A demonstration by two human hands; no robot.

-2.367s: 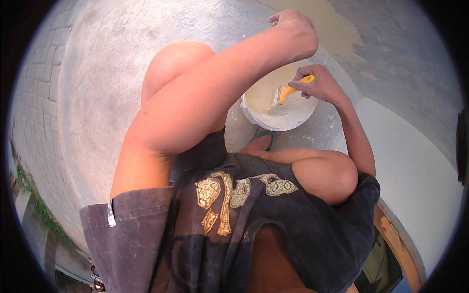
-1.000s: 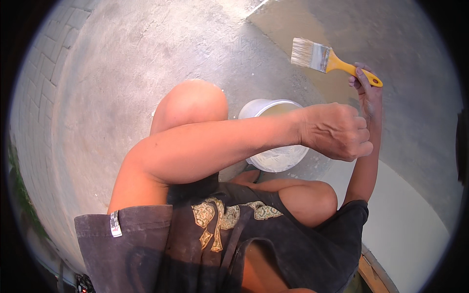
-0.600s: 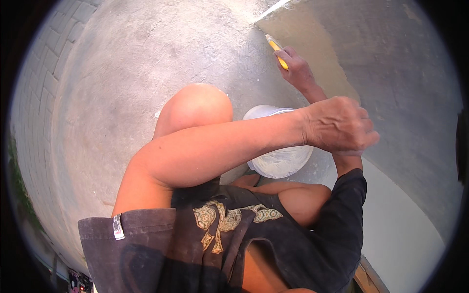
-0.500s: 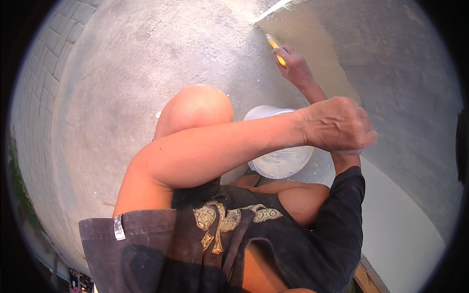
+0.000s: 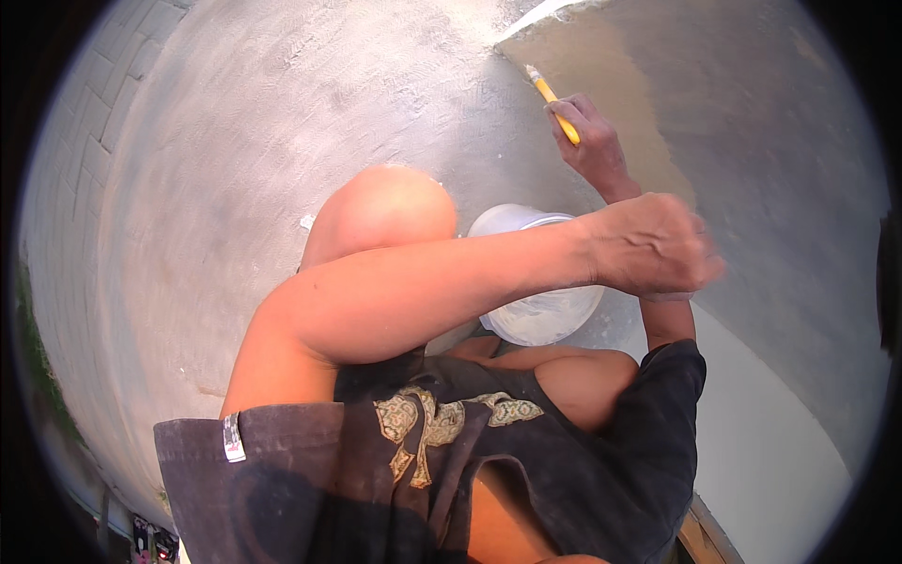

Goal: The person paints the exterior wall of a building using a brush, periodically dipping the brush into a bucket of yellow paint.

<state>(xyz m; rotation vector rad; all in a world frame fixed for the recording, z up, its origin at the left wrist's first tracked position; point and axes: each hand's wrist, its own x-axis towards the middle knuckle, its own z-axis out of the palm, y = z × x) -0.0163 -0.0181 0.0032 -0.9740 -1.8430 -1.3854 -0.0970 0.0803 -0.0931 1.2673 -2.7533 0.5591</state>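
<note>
My right hand (image 5: 594, 148) is closed round the yellow handle of a paintbrush (image 5: 545, 89), its tip close to the lower edge of a grey wall (image 5: 742, 160). My left arm reaches across in front of me. At its end my left hand (image 5: 653, 246) is closed above my right forearm, slightly blurred, with the palm and fingertips hidden. Whether it holds anything cannot be seen. Beneath my left forearm stands a white bucket (image 5: 545, 315) with pale material in it, partly covered by the arm.
A rough grey concrete floor (image 5: 225, 188) spreads ahead and to the left, bordered by paving blocks (image 5: 103, 103). A damp brownish band (image 5: 620, 103) runs along the wall. A pale white surface (image 5: 752, 423) lies at the right, with a wooden piece (image 5: 709, 531) below it.
My right hand has drawn the paintbrush back toward me and a little to the right, from the floor-wall corner. My left hand has shifted only slightly.
</note>
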